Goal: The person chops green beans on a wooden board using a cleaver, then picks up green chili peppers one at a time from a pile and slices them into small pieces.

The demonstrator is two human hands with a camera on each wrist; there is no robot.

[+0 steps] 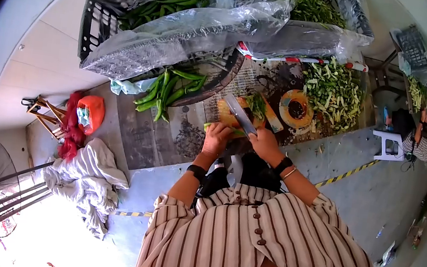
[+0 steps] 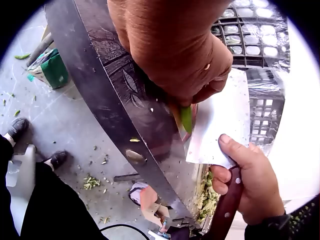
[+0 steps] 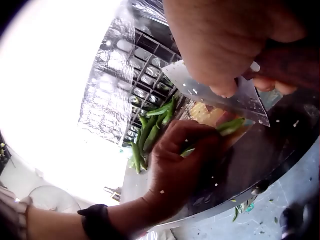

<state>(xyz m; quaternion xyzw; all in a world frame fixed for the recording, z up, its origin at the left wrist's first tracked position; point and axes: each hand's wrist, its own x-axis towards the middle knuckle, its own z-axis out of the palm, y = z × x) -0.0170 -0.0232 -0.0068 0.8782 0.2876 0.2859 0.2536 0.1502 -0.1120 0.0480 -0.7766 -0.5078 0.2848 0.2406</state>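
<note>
Gripping knife (image 2: 220, 120), pepper (image 2: 186, 120) over printed tabletop (image 1: 154, 150)

We note two bare forearms, left (image 1: 182, 188) and right (image 1: 301, 187), reaching forward from the torso and converging, so that the hands sit near each other but apart. We record the bare left hand (image 1: 215, 140), black-banded at the wrist, with its back uppermost and fingers curled in a hold. We see the bare right hand (image 1: 266, 145), likewise black-banded, gripping firmly, its thumb (image 2: 235, 150) laid forward.
</note>
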